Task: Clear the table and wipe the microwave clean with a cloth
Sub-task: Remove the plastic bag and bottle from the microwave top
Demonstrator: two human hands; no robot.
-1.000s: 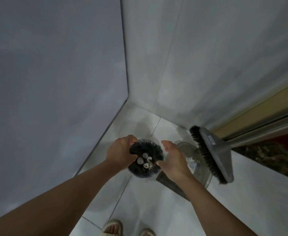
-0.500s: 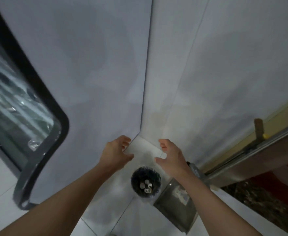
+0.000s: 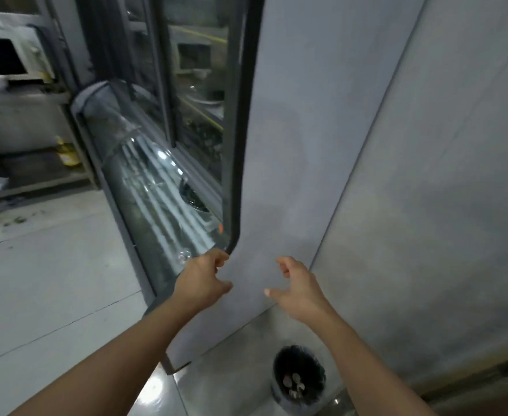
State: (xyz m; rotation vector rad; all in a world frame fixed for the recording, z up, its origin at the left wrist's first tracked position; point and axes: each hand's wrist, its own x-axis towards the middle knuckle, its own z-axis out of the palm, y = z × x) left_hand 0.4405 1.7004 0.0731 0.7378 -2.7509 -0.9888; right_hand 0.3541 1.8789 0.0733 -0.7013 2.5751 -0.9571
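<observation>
Since half a second ago the view has swung up and leftward: the black-lined bin [image 3: 299, 381], then centred just below the hands, now sits low in the frame, and the glass-fronted display case [image 3: 162, 187] fills the left and centre. Both arms are raised in front of the grey wall [image 3: 426, 175]. The left hand [image 3: 203, 279] and the right hand [image 3: 299, 285] hold nothing, fingers loosely curled and apart, thumbs pointing toward each other. The bin stands on the pale tiled floor [image 3: 51, 280] in the corner, pale scraps lying on its dark liner. A white microwave-like appliance [image 3: 9, 57] sits on a metal shelf [image 3: 30, 175] at far upper left, blurred, with a yellow bottle [image 3: 66, 153] below it.
</observation>
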